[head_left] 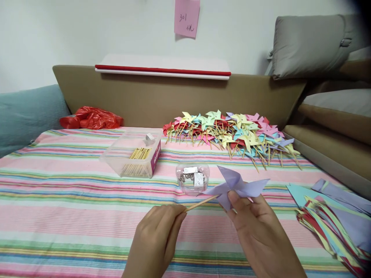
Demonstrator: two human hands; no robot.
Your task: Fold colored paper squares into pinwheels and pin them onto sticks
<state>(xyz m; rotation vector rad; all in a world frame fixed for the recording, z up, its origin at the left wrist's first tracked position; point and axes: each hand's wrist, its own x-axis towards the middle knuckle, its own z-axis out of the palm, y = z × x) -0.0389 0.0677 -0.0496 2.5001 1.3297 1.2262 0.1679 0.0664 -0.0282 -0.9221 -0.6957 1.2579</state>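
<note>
My right hand (251, 218) pinches a purple paper pinwheel (234, 185) near its middle, thumb on the front. A thin wooden stick (201, 202) runs from behind the pinwheel's left side down to my left hand (162, 227), whose fingers are closed around its lower end. Whether the stick is fastened to the pinwheel is hidden behind the paper. Just beyond my hands stands a small clear plastic container (187, 189) with small metal pieces (185, 177) and little white boxes (198, 179) in it.
A clear box (116, 154) of wooden sticks (140, 154) stands at left. Finished-looking pinwheels (246, 135) are heaped at the back right. Coloured paper sheets (333, 220) lie at right. A red plastic bag (95, 117) lies at back left. The striped cloth (72, 216) covers the surface.
</note>
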